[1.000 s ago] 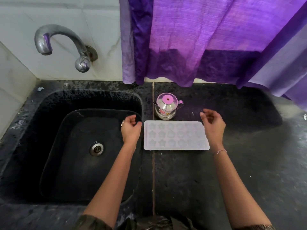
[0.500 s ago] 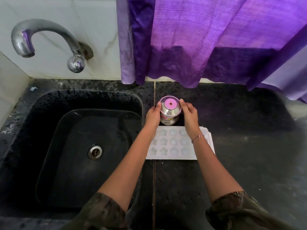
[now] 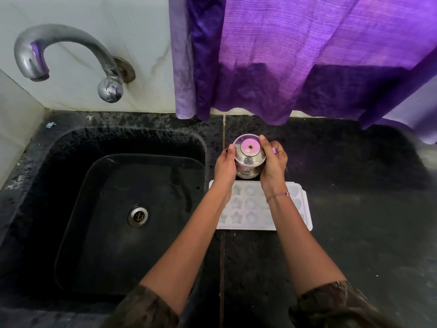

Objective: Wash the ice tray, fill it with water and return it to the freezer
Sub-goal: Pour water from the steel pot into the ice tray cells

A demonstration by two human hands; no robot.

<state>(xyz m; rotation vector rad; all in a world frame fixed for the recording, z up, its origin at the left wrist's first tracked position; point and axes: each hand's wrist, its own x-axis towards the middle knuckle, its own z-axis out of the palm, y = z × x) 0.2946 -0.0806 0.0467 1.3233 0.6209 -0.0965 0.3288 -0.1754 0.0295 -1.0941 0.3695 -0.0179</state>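
Both of your hands have left the ends of the tray, where they hovered a second ago, and now grip the small round steel container (image 3: 249, 159) with a pink disc on its lid, much as they did half a second ago. Your left hand (image 3: 224, 165) cups the container's left side, its fingers (image 3: 230, 150) curled against the rim of the lid. Your right hand (image 3: 275, 162) wraps the right side, with fingers (image 3: 263, 142) hooked over the lid's upper edge and a thin bracelet (image 3: 277, 196) on the wrist. You cannot tell from this view whether the container rests on the table or is lifted off it. The pale translucent plastic ice tray (image 3: 301, 204), with star and round moulds, lies flat on the black speckled stone table (image 3: 354, 233) at the centre of the frame. It sits just below the container and just right of the sink, and both your forearms cross over it. A black square sink (image 3: 71, 147) fills the left half of the frame, with a metal drain (image 3: 138, 216) in its floor. A curved chrome tap (image 3: 71, 43) juts from the white marble wall at the upper left. A purple fabric curtain (image 3: 307, 55) hangs across the upper right, its hem reaching down to the back edge of the table. Camouflage-patterned sleeves (image 3: 331, 306) show at the bottom edge.
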